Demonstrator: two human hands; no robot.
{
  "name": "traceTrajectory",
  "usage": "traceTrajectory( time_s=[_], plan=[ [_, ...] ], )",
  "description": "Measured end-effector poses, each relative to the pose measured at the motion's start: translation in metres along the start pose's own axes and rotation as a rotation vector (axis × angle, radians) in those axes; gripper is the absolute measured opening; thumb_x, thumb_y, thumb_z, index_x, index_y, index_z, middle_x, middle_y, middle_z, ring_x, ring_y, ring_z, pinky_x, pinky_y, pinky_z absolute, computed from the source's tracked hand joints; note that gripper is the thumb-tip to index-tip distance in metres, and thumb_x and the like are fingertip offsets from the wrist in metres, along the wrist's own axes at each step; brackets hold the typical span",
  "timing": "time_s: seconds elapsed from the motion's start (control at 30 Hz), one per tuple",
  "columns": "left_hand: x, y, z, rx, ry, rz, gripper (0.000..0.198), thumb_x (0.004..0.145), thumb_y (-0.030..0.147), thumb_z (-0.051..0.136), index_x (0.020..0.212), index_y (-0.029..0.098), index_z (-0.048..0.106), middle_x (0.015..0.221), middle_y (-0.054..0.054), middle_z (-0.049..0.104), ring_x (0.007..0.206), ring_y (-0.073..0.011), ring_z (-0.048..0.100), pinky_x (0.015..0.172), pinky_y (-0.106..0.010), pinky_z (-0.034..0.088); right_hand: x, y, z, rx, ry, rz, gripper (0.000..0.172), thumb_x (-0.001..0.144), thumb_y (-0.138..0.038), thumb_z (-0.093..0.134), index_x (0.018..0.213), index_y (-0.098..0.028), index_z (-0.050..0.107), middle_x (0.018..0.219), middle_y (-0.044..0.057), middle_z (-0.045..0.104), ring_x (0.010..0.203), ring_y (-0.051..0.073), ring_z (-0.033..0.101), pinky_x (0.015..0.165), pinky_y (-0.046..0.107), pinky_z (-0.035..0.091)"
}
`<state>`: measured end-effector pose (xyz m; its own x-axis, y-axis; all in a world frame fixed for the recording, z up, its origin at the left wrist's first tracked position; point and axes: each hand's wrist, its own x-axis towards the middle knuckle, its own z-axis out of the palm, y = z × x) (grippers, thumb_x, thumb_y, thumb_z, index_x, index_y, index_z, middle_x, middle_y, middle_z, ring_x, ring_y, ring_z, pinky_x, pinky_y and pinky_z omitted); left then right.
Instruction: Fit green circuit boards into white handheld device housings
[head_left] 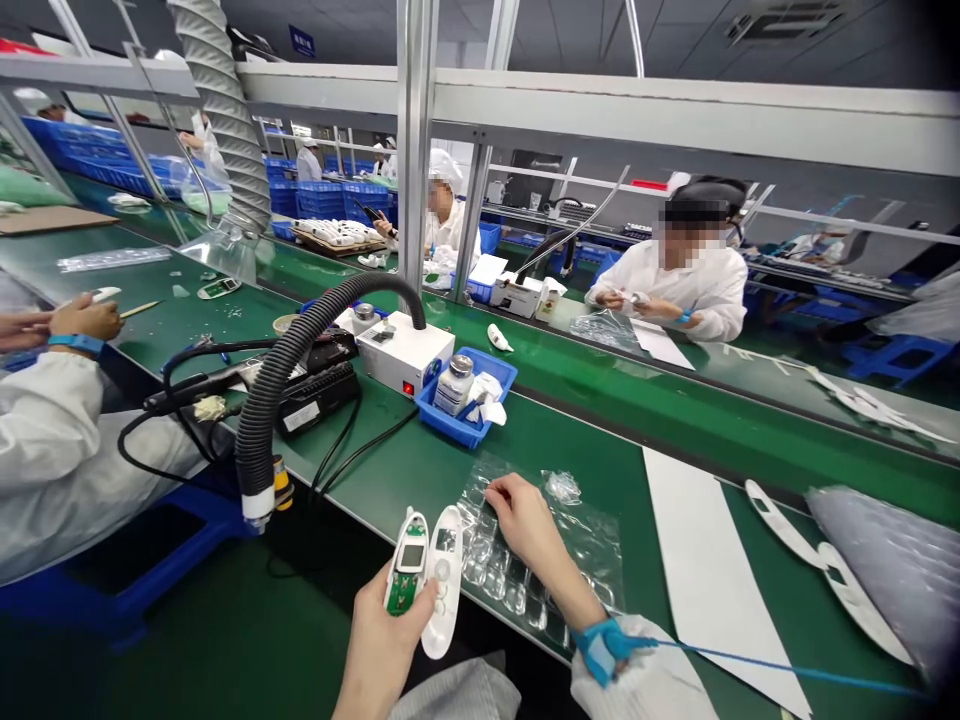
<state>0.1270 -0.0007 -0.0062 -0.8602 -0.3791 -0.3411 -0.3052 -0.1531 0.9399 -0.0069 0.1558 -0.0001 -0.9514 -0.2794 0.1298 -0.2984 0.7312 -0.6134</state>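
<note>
My left hand (386,635) grips two parts of a white handheld device side by side. One is a housing half with a green circuit board (406,590) and a small screen showing. The other is a white oval front cover (442,610) with a window and round button openings. Over a clear plastic blister sheet (510,590) on the bench, my right hand (525,520) has its fingers curled and pinched together near the sheet's upper part. Whatever lies between those fingertips is too small to make out. A blue wrist strap (600,648) circles my right wrist.
A blue bin (457,432) with a bottle and tissues stands ahead, beside a white box (405,352) with a black hose (259,420). White paper (712,560) and white shell parts (859,600) lie right. A co-worker's hand (86,320) is left; another person (682,265) sits opposite.
</note>
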Motion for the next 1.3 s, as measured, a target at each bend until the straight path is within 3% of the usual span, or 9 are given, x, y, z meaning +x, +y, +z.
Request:
traceTrajectory(
  time_s=[0.13, 0.33, 0.47, 0.53, 0.67, 0.73, 1.07, 1.3],
  plan=[
    [0.001, -0.001, -0.005, -0.003, -0.003, -0.01, 0.04, 0.063, 0.045, 0.07, 0.08, 0.01, 0.063, 0.065, -0.001, 0.057, 0.061, -0.0082, 0.043, 0.055, -0.017, 0.037, 0.0, -0.004, 0.009, -0.004, 0.059, 0.078, 0.016, 0.085, -0.025, 0.052, 0.074, -0.017, 0.059, 0.076, 0.005, 0.061, 0.071, 0.02, 0.055, 0.065, 0.031, 0.035],
    [-0.002, 0.002, -0.004, -0.035, -0.003, -0.019, 0.035, 0.064, 0.044, 0.068, 0.072, 0.01, 0.06, 0.06, 0.002, 0.048, 0.058, -0.0056, 0.036, 0.053, -0.016, 0.033, -0.015, -0.013, 0.011, 0.044, 0.135, -0.033, 0.018, 0.089, -0.029, 0.046, 0.079, -0.018, 0.055, 0.081, 0.003, 0.058, 0.073, 0.017, 0.051, 0.072, 0.031, 0.034],
    [-0.006, 0.008, -0.005, -0.021, 0.006, -0.025, 0.034, 0.064, 0.043, 0.066, 0.071, 0.01, 0.058, 0.06, 0.003, 0.048, 0.057, -0.0051, 0.035, 0.053, -0.016, 0.03, -0.02, -0.021, 0.001, 0.15, 0.19, -0.07, 0.022, 0.091, -0.033, 0.044, 0.079, -0.017, 0.054, 0.082, 0.003, 0.056, 0.076, 0.016, 0.051, 0.074, 0.029, 0.037],
    [-0.007, 0.01, -0.006, -0.007, 0.009, -0.031, 0.033, 0.064, 0.041, 0.065, 0.072, 0.01, 0.058, 0.06, 0.002, 0.049, 0.057, -0.0051, 0.036, 0.053, -0.016, 0.03, -0.024, -0.03, -0.008, 0.243, 0.165, -0.066, 0.023, 0.09, -0.034, 0.047, 0.076, -0.017, 0.054, 0.077, 0.002, 0.055, 0.073, 0.014, 0.05, 0.072, 0.026, 0.039],
    [-0.009, 0.013, -0.004, 0.006, -0.028, -0.032, 0.031, 0.064, 0.039, 0.065, 0.072, 0.01, 0.059, 0.061, 0.003, 0.049, 0.057, -0.0054, 0.036, 0.053, -0.017, 0.032, -0.039, -0.049, -0.022, 0.438, -0.073, -0.039, 0.021, 0.084, -0.032, 0.056, 0.07, -0.017, 0.058, 0.07, -0.001, 0.052, 0.065, 0.012, 0.044, 0.063, 0.024, 0.036],
    [-0.01, 0.014, -0.002, 0.018, -0.029, -0.014, 0.029, 0.065, 0.038, 0.064, 0.071, 0.01, 0.059, 0.06, 0.003, 0.048, 0.057, -0.0052, 0.035, 0.053, -0.016, 0.032, -0.046, -0.055, -0.021, 0.424, -0.143, -0.05, 0.02, 0.084, -0.03, 0.056, 0.069, -0.017, 0.059, 0.069, -0.002, 0.052, 0.065, 0.011, 0.043, 0.064, 0.024, 0.034],
    [-0.008, 0.002, 0.003, 0.132, -0.057, 0.019, 0.025, 0.069, 0.035, 0.063, 0.073, 0.011, 0.059, 0.063, 0.002, 0.051, 0.059, -0.0065, 0.038, 0.055, -0.017, 0.035, -0.053, -0.05, -0.01, 0.265, -0.098, -0.058, 0.018, 0.086, -0.026, 0.053, 0.071, -0.018, 0.058, 0.072, -0.002, 0.055, 0.069, 0.013, 0.046, 0.078, 0.03, 0.03],
    [-0.012, 0.004, 0.004, 0.127, -0.048, 0.013, 0.026, 0.069, 0.037, 0.063, 0.073, 0.011, 0.059, 0.061, 0.002, 0.051, 0.058, -0.006, 0.037, 0.054, -0.016, 0.034, -0.061, -0.05, -0.006, 0.459, -0.077, 0.054, 0.014, 0.084, -0.028, 0.056, 0.076, -0.019, 0.049, 0.071, -0.002, 0.05, 0.064, 0.012, 0.044, 0.06, 0.024, 0.036]
  ],
)
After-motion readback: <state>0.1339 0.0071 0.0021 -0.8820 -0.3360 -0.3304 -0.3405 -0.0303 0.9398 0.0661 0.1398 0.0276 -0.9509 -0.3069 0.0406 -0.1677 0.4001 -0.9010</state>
